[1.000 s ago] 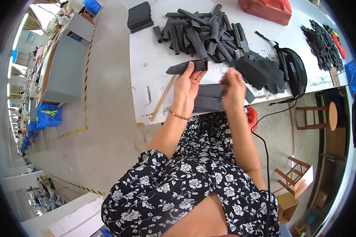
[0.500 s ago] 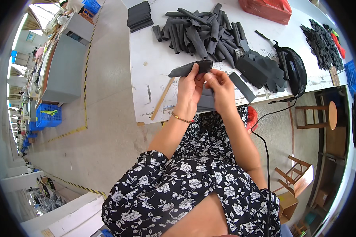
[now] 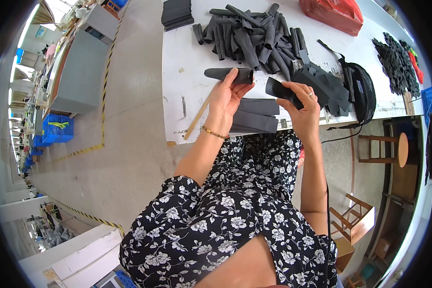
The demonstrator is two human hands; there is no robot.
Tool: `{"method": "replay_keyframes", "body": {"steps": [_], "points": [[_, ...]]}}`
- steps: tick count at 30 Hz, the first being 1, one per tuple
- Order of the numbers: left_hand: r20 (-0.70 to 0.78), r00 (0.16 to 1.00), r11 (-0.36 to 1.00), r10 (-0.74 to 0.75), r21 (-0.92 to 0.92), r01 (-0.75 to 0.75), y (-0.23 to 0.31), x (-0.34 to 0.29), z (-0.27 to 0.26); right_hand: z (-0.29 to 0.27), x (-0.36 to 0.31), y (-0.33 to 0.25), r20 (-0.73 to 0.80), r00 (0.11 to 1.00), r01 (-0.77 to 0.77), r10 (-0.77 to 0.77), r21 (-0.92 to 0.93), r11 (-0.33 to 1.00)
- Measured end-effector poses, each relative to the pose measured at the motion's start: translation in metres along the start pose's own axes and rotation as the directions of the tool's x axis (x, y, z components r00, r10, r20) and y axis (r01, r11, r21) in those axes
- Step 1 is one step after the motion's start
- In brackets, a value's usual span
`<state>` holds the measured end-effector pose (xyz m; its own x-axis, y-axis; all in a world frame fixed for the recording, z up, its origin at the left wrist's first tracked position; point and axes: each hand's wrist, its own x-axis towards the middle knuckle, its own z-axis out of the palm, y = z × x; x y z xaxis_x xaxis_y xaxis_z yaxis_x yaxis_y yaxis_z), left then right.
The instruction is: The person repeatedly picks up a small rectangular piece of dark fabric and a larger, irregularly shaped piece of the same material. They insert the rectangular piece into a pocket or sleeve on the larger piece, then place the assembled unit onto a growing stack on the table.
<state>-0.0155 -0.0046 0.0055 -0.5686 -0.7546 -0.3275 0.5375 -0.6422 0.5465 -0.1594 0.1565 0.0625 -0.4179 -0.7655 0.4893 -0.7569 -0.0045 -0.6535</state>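
Note:
My left hand (image 3: 227,100) is closed round a black fabric tube (image 3: 220,73), held level above the table with its open end toward the right. A short gap away, my right hand (image 3: 306,108) pinches a flat black fabric strip (image 3: 275,89), tilted and slightly curled. Beneath and between the hands, several flat dark fabric pieces (image 3: 254,115) lie overlapping at the table's near edge. A heap of black fabric tubes (image 3: 247,43) covers the table beyond my hands. Right of that lies a loose pile of black fabric strips (image 3: 321,86).
On the white table (image 3: 177,91) lie a thin wooden stick (image 3: 197,116), a folded black stack (image 3: 176,14), a red plastic bag (image 3: 333,15) and a black mesh bag (image 3: 362,91). A dark heap (image 3: 393,62) sits far right. Wooden stools (image 3: 402,144) stand below the right side.
My right hand has left the tube, moved right and picked up the strip that lay on the table. My left hand still holds the tube, now more level.

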Motion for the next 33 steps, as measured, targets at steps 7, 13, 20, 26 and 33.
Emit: {"method": "replay_keyframes", "body": {"steps": [7, 13, 20, 26, 33], "points": [[-0.037, 0.997, 0.996, 0.074, 0.051, -0.072, -0.024, 0.0, -0.003, 0.064, -0.009, -0.026, 0.015, 0.966, -0.251, 0.259, 0.311, 0.917], [0.011, 0.995, 0.994, 0.099, -0.052, -0.098, -0.017, -0.012, 0.005, 0.068, -0.013, 0.042, 0.049, 0.581, -0.445, 0.813, 0.855, 0.267], [-0.026, 1.0, 0.993, -0.005, -0.115, 0.002, 0.001, 0.002, -0.009, 0.014, -0.003, 0.005, -0.026, 0.99, -0.13, 0.136, 0.165, 0.978], [0.032, 0.999, 0.999, -0.037, -0.029, 0.038, 0.002, 0.003, -0.005, 0.007, 0.009, -0.013, 0.035, 0.992, 0.129, -0.125, -0.128, 0.983], [0.012, 0.996, 0.996, -0.092, 0.003, 0.092, 0.002, -0.004, 0.003, 0.013, 0.011, -0.014, 0.057, 0.989, 0.146, -0.138, -0.184, 0.972]]}}
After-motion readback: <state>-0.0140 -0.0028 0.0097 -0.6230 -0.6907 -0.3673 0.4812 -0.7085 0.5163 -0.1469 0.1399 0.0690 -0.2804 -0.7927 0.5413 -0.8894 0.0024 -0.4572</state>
